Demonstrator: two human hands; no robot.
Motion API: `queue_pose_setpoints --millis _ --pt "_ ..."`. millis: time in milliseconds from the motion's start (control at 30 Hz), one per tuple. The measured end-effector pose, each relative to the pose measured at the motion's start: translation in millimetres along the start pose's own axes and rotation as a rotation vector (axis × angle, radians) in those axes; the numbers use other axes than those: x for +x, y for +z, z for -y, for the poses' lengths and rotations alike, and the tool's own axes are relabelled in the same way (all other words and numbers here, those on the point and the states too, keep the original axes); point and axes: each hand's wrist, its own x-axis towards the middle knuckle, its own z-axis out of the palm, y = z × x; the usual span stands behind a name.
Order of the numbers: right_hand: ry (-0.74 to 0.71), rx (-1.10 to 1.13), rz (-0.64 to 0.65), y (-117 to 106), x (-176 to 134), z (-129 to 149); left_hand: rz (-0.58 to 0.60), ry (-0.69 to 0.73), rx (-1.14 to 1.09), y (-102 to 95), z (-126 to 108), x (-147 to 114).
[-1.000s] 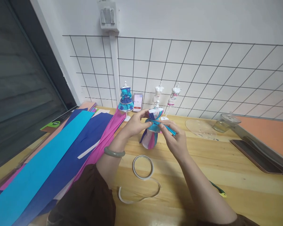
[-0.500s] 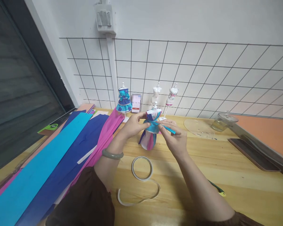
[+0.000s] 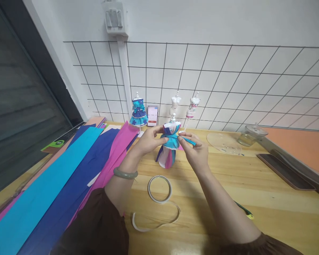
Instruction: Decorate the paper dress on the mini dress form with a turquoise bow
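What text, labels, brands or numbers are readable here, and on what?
Nothing can be quoted with certainty.
Phone: a row of digits on the screen, too small and blurred to read surely; the red bar below it is unreadable too.
Green-and-black item at the far left: light marks, too small to read.
Dress between the hands: colored pattern, no legible lettering.
Tape roll: no text visible.

I'm peering at the phone point(image 3: 152, 119) standing at the back of the bench point(image 3: 228, 170), and its screen is showing a row of small digits point(image 3: 152, 115) above a red bar point(image 3: 152, 122); they're blurring on me, so I'm reading no number or lettering for certain.
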Motion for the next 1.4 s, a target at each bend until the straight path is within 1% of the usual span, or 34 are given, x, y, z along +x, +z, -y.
queue_pose_setpoints --millis 167,333,500,667,733,833,933,1000,1067,1233,1400 --pt "0.075 0.083 -0.022 5 2 -7 0.016 0.002 0.026 -1.7 2 0" --pt "0.101 0.131 -0.032 9 4 -9 0.025 0.011 0.018 -2.9 4 0" --pt "0.135 0.123 -0.008 11 5 -7 0.011 -0.01 0.029 -4.3 8 0" --pt "0.135 0.099 -0.011 12 5 -8 0.033 0.046 0.01 -5.1 8 0" --pt "0.135 0.085 -0.015 13 5 -7 0.031 0.047 0.0 -4.1 7 0" --pt "0.129 0.07 -0.013 14 4 -3 -0.034 0.028 0.004 0.9 7 1" --pt "0.129 0.067 -0.007 15 3 2 -0.15 0.01 0.035 8.7 9 3" --pt "0.139 0.075 -0.009 15 3 4 -0.223 -0.004 0.089 13.6 9 4" --pt "0.157 0.095 -0.007 16 2 3 -0.269 -0.011 0.166 17.1 6 4" --pt "0.255 0.198 0.017 16 2 -4 -0.327 -0.01 0.294 19.9 -5 1" --pt "0.396 0.29 0.013 12 5 -5 -0.329 -0.03 0.298 20.2 -7 0"
